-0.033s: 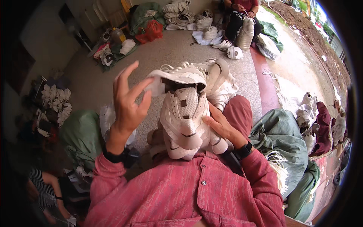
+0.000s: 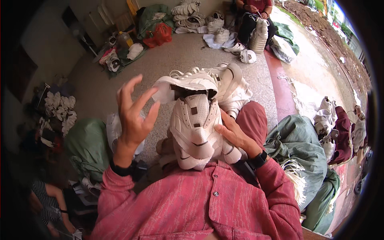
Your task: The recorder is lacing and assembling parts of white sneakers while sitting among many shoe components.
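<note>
A stack of white shoe uppers (image 2: pixel 196 140) rests against my lap. The nearest one has a perforated tongue and eyelet rows with no lace through them that I can see. My right hand (image 2: pixel 236 132) grips the stack's right side, thumb on top and fingers partly hidden beneath. Beyond it lie more white uppers, one with a laced front (image 2: pixel 192 78) and another (image 2: pixel 232 86) at its right. My left hand (image 2: pixel 136 112) is raised left of the stack, fingers spread and holding nothing visible. Its fingertips are close to the pale flap (image 2: pixel 163 93) of the laced upper.
Green sacks stand at my left (image 2: pixel 86 140) and right (image 2: pixel 300 148). A bundle of white laces (image 2: pixel 294 180) hangs by the right sack. Another person (image 2: pixel 256 16) sits at the back with a stack of uppers (image 2: pixel 259 36). A red plastic bag (image 2: pixel 160 34) lies at the far wall.
My left hand has dropped slightly, its fingers still spread. My right hand and the shoe uppers have hardly moved.
</note>
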The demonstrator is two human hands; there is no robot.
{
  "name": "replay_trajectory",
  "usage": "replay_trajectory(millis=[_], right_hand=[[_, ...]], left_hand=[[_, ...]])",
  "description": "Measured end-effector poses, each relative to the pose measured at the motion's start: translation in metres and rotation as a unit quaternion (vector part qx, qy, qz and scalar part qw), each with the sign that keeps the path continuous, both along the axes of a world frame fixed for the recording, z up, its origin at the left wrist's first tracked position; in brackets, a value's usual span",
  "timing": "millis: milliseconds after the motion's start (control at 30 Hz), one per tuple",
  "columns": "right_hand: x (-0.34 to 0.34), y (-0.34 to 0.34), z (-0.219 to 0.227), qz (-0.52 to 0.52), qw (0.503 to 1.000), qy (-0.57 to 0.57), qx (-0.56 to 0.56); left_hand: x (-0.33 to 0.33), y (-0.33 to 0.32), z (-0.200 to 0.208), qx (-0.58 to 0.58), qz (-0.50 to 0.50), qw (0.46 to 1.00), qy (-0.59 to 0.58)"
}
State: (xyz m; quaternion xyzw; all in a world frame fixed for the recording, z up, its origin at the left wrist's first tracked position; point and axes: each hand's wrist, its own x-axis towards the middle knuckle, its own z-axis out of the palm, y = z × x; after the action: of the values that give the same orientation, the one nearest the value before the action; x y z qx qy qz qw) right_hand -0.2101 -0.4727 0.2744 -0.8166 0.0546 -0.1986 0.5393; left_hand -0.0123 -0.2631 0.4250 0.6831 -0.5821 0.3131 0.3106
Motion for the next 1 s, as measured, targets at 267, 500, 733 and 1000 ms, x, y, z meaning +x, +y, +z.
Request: replay_trajectory(millis=[267, 500, 733, 1000], right_hand=[[-0.002, -0.001, 0.011, 0.023, 0.998, 0.003, 0.06], [-0.002, -0.003, 0.011, 0.059, 0.987, 0.025, 0.147], [-0.003, -0.008, 0.034, 0.026, 0.992, 0.077, 0.092], [0.015, -0.019, 0.123, -0.113, 0.965, -0.113, -0.205]], left_hand=[[0.003, 0.036, -0.095, -0.085, -0.047, 0.819, 0.566], [-0.003, -0.007, -0.083, 0.079, -0.119, 0.914, 0.379], [-0.011, -0.02, -0.061, 0.16, -0.201, 0.928, 0.269], [0.011, -0.007, -0.004, 0.194, -0.386, 0.632, 0.643]])
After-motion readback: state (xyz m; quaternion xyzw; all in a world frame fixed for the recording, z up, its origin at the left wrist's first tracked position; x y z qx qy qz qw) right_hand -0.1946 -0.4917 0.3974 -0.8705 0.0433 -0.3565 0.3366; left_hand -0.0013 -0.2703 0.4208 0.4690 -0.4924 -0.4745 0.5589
